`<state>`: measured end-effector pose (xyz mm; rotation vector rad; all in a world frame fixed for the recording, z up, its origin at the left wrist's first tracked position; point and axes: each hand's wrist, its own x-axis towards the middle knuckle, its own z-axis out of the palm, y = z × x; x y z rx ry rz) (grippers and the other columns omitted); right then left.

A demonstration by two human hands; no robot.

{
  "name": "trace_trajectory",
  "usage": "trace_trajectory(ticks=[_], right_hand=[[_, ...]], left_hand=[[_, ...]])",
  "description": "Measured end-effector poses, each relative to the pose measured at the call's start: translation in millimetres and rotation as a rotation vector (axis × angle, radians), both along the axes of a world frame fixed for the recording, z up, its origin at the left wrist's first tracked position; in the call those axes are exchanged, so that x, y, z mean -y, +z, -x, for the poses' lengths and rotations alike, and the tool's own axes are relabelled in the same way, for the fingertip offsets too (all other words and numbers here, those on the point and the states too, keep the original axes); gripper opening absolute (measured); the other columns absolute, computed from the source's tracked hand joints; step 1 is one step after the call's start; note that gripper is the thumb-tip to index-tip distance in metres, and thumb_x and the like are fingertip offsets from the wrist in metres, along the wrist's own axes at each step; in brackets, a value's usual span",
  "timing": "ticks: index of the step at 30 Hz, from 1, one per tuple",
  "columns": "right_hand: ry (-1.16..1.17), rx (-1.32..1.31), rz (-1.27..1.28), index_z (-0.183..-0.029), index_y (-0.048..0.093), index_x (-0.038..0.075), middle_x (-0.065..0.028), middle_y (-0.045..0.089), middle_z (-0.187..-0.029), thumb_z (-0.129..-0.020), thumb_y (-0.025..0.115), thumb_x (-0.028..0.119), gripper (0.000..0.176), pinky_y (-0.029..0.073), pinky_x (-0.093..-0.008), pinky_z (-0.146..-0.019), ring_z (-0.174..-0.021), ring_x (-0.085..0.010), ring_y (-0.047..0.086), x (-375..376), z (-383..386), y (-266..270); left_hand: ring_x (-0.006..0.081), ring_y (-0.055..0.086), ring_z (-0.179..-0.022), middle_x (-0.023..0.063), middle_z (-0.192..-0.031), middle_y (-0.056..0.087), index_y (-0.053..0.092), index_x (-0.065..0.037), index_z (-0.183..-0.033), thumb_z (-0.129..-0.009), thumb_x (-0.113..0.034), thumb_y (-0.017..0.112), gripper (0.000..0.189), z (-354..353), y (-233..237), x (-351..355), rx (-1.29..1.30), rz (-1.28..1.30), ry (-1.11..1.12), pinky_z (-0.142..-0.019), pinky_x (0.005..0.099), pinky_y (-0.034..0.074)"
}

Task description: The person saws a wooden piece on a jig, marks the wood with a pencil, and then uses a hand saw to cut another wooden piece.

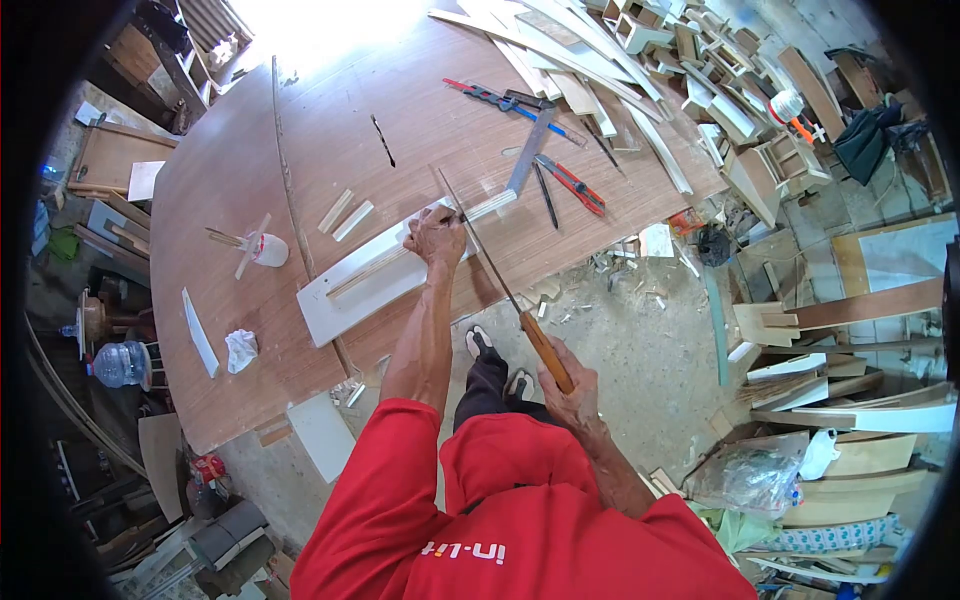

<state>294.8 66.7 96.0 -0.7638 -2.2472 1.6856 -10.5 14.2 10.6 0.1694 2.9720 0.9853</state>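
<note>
- Gripping the wooden handle of a handsaw point(497, 273), the right hand point(572, 396) is closed tight around it, out beyond the near edge of the table point(230, 170) and above the floor.
- The saw's thin blade slants up from that handle, over the table's near edge, and crosses the right-hand end of a long white board point(360, 288).
- The white board lies flat on the table, close to the near edge and roughly in line with it.
- The left hand point(437, 238) presses down on the board just beside the blade, fingers curled over the board's far edge; it holds nothing else.
- A narrow wooden strip point(365, 272) lies lengthwise on the board, left of that hand.
- Two short pale wood pieces point(343, 215) rest side by side on the table just beyond the board.
- A metal square point(530, 150) lies beyond the saw's tip, with a dark pencil point(545, 195) and a red-handled tool point(572, 184) to its right.
- A blue and red clamp point(497, 98) lies farther back, near the pile of offcuts point(640, 50) heaped in the far right corner.
- Toward the left edge stand a white cup point(269, 250) holding sticks, and nearer the person a crumpled white rag point(241, 350) and a curved white slat point(199, 332).
</note>
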Motion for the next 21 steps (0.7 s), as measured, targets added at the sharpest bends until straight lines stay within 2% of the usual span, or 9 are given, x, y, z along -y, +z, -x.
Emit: trace_trajectory(ticks=[1, 4, 8, 10, 14, 16, 21], right_hand=[[0.000, -0.067, 0.004, -0.131, 0.053, 0.003, -0.0106, 0.067, -0.081, -0.088, 0.062, 0.006, 0.044, 0.052, -0.0259, -0.061, -0.066, -0.0108, 0.063, 1.7, -7.8, -2.5], [-0.022, -0.175, -0.139, -0.131, 0.054, 0.002, -0.0074, 0.063, -0.074, -0.088, 0.063, 0.005, 0.044, 0.049, -0.0243, -0.058, -0.063, -0.0082, 0.058, 4.5, -28.4, -13.5], [-0.052, 0.015, 0.047, -0.129, 0.055, 0.001, -0.0044, 0.062, -0.076, -0.090, 0.063, 0.007, 0.041, 0.046, -0.0224, -0.057, -0.064, -0.0063, 0.055, 1.6, -19.4, -0.1], [-0.019, 0.073, -0.005, -0.128, 0.055, -0.001, -0.0088, 0.068, -0.092, -0.088, 0.063, 0.007, 0.041, 0.048, -0.0243, -0.059, -0.067, -0.0078, 0.056, -2.4, -2.9, 2.9], [-0.018, -0.026, 0.020, -0.128, 0.056, -0.001, -0.0100, 0.068, -0.093, -0.088, 0.064, 0.008, 0.041, 0.048, -0.0242, -0.061, -0.069, -0.0080, 0.057, 2.4, -18.7, 4.8], [-0.050, -0.107, -0.013, -0.126, 0.057, 0.001, -0.0032, 0.065, -0.084, -0.090, 0.064, 0.008, 0.038, 0.047, -0.0223, -0.060, -0.070, -0.0057, 0.055, 6.0, -31.2, 7.6], [-0.052, -0.082, -0.088, -0.127, 0.057, 0.002, -0.0066, 0.067, -0.087, -0.089, 0.064, 0.009, 0.040, 0.049, -0.0239, -0.061, -0.068, -0.0071, 0.057, 0.4, -16.0, -15.3]], left_hand=[[0.0258, 0.051, -0.107, -0.0011, -0.102, 0.066, 0.074, -0.019, -0.085, -0.075, -0.029, 0.066, 0.016, -0.5, -0.8, -0.5, -0.001, -0.003, 0.003, -0.090, 0.0458, 0.029], [0.0257, 0.051, -0.106, -0.0013, -0.101, 0.066, 0.074, -0.019, -0.084, -0.074, -0.027, 0.066, 0.016, -0.1, -0.3, -0.1, -0.013, -0.014, 0.019, -0.090, 0.0456, 0.029], [0.0253, 0.051, -0.107, -0.0013, -0.102, 0.066, 0.074, -0.019, -0.083, -0.074, -0.027, 0.066, 0.014, 0.9, -3.1, -0.6, -0.007, -0.006, 0.004, -0.090, 0.0452, 0.029], [0.0251, 0.051, -0.107, -0.0014, -0.103, 0.066, 0.074, -0.019, -0.083, -0.074, -0.027, 0.067, 0.014, 0.0, -6.1, 0.8, -0.018, 0.015, -0.004, -0.090, 0.0451, 0.029], [0.0248, 0.052, -0.107, -0.0018, -0.103, 0.066, 0.074, -0.019, -0.083, -0.074, -0.027, 0.067, 0.014, 0.9, -5.4, -0.8, -0.043, 0.000, 0.010, -0.090, 0.0452, 0.029], [0.0248, 0.052, -0.107, -0.0019, -0.103, 0.067, 0.074, -0.019, -0.084, -0.075, -0.027, 0.067, 0.014, -0.5, -4.0, 0.6, -0.055, -0.004, 0.013, -0.091, 0.0453, 0.029], [0.0250, 0.050, -0.109, -0.0010, -0.104, 0.067, 0.074, -0.018, -0.085, -0.074, -0.026, 0.068, 0.015, -1.5, 3.6, 0.3, 0.000, -0.024, -0.009, -0.092, 0.0453, 0.028]])
